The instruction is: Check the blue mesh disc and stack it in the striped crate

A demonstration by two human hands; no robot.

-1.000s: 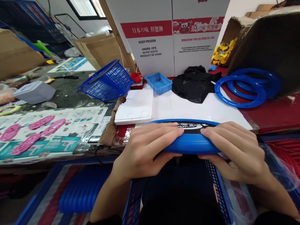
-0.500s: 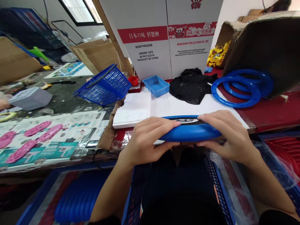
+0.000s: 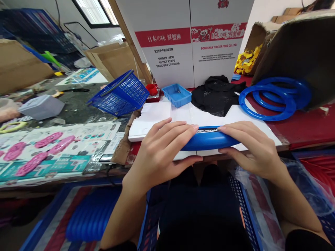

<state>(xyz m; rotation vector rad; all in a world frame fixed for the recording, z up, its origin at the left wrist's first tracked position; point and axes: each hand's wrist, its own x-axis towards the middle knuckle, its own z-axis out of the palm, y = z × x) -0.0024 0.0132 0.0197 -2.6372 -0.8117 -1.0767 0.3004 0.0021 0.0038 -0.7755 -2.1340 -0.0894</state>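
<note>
A blue rounded disc (image 3: 209,142), seen almost edge-on, is held in front of me above the near edge of the white board. Its top has a black area with white print, partly covered by fingers. My left hand (image 3: 166,150) grips the left end, fingers over the top and thumb below. At the right end, my right hand (image 3: 250,148) has its fingertips on the upper edge and its thumb underneath. The white foam board (image 3: 192,115) lies just beyond, with a black cloth (image 3: 213,96) and a light-blue tray (image 3: 178,96) on its far part.
Blue rings (image 3: 267,113) are stacked at the right beside an open carton (image 3: 295,52). A blue basket (image 3: 121,92) leans left of the tray. Pink pieces (image 3: 49,139) lie on printed sheets at left. Under the table, a crate holds blue rings (image 3: 91,214). Another person's hand (image 3: 9,111) shows far left.
The disc has risen slightly away from me, and its top shows less. My left hand's fingers have spread and its thumb sits lower, farther from the disc. The right hand barely moved.
</note>
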